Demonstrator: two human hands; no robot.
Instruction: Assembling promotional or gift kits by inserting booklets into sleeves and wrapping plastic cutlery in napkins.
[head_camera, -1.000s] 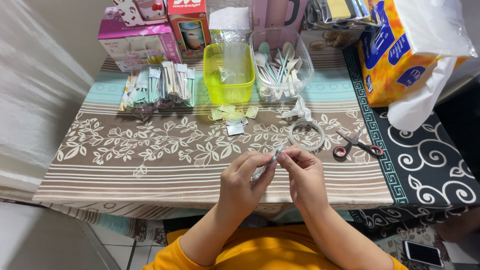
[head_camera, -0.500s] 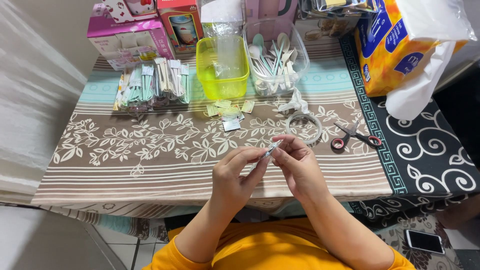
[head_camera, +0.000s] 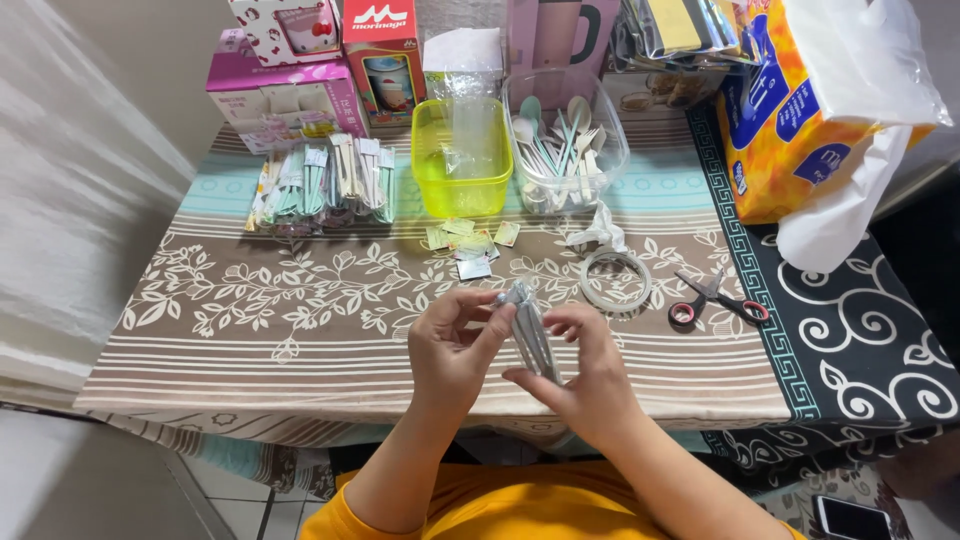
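Above the near edge of the table (head_camera: 200, 390), both hands keep one small packet of cutlery (head_camera: 532, 335): a narrow clear plastic sleeve with grey-green handles inside; the left hand (head_camera: 452, 350) pinches its upper end between thumb and fingers, and the right hand (head_camera: 585, 375) is closed around its lower part from below.

In my judgement the sleeve may slip, because the film looks smooth and glossy and the grip is only by fingertips; the thin film could also tear or crumple at the top if the pinch twists it, and a piece inside could slide out at an open end, though I cannot tell if the end is sealed.

The tablecloth is soft, printed with leaves and stripes; near the far edge stands a translucent yellow-green tub (head_camera: 462, 160) and a clear round container of plastic spoons and forks (head_camera: 565, 145); at the far left side lies a row of finished packets (head_camera: 325, 185); a ring of clear tape (head_camera: 615, 280) and red-handled scissors (head_camera: 718, 300) lie to the right of the hands.
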